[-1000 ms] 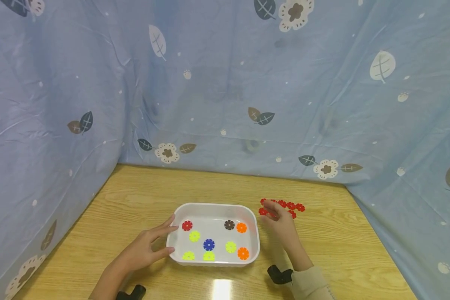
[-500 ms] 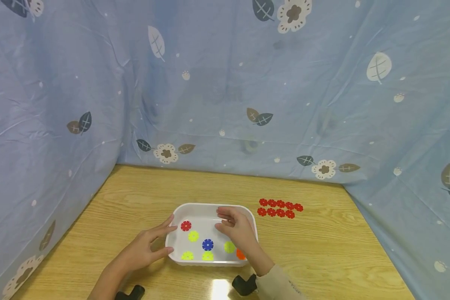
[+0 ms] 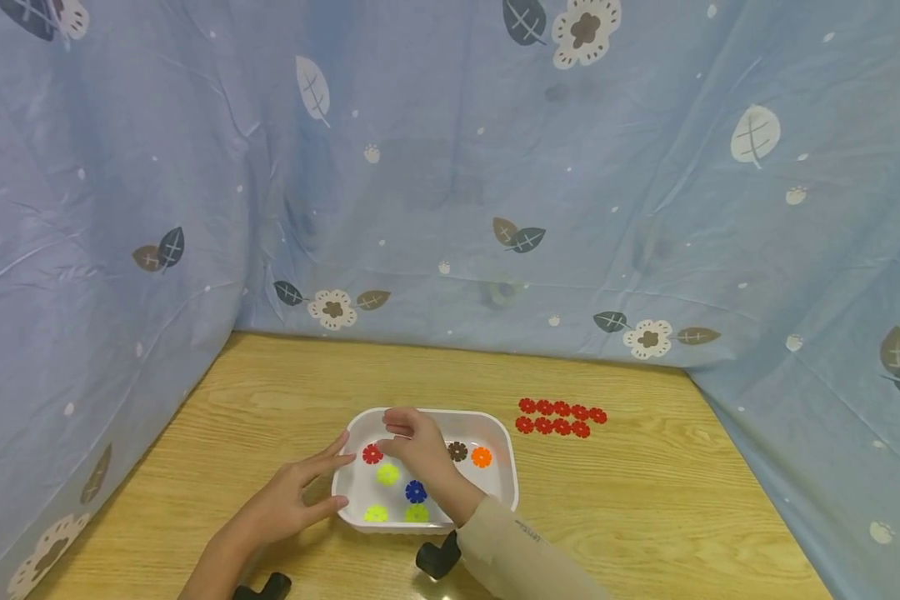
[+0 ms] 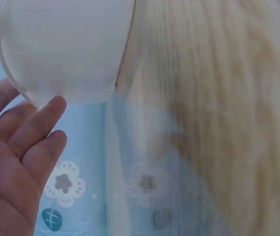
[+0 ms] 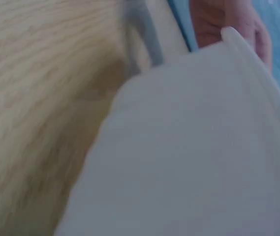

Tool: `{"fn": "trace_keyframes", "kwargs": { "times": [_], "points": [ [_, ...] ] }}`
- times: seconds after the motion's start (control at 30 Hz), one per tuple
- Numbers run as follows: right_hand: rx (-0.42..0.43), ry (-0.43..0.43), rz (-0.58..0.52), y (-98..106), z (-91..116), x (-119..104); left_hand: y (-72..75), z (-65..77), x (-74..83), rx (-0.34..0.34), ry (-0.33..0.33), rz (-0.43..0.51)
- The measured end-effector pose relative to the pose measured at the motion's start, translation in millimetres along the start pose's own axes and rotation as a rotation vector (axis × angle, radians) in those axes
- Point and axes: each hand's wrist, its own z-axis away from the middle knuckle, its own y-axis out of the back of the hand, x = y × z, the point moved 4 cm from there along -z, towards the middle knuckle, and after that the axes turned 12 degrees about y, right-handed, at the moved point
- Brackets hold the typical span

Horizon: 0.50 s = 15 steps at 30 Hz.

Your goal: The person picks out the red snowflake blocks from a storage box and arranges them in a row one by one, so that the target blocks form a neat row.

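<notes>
A white plastic tray (image 3: 465, 527) holds several flower-shaped discs. My left hand (image 3: 292, 500) grips its left edge, one finger reaching over the rim; in the left wrist view, fingers (image 4: 36, 128) press against the outer wall. Above the tray's far left part is my right hand (image 3: 423, 454), fingers apart and nothing seen between them. Its thumb tip is close to a red disc (image 3: 371, 453); contact is unclear. A blue disc (image 3: 416, 492) and yellow disc (image 3: 387, 474) lie nearby. The right wrist view is mostly covered by the sleeve (image 5: 179, 147).
Two rows of red discs (image 3: 562, 409) lie on the wooden table (image 3: 645, 475) right of the tray. Inside the tray are also a brown disc (image 3: 458, 451) and an orange disc (image 3: 482, 457). A blue patterned curtain (image 3: 450, 167) encloses the table's back and sides.
My right hand has moved left from the red discs on the table, across the tray, to the red disc inside. My left hand has stayed at the tray's edge.
</notes>
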Motion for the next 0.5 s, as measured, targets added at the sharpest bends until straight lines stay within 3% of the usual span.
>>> {"fn": "trace_keyframes", "kwargs": {
  "times": [0.5],
  "points": [
    [-0.005, -0.036, 0.186, -25, -5, 31, -1.4, 0.3, 1.0, 0.034, -0.024, -0.028]
  ]
}}
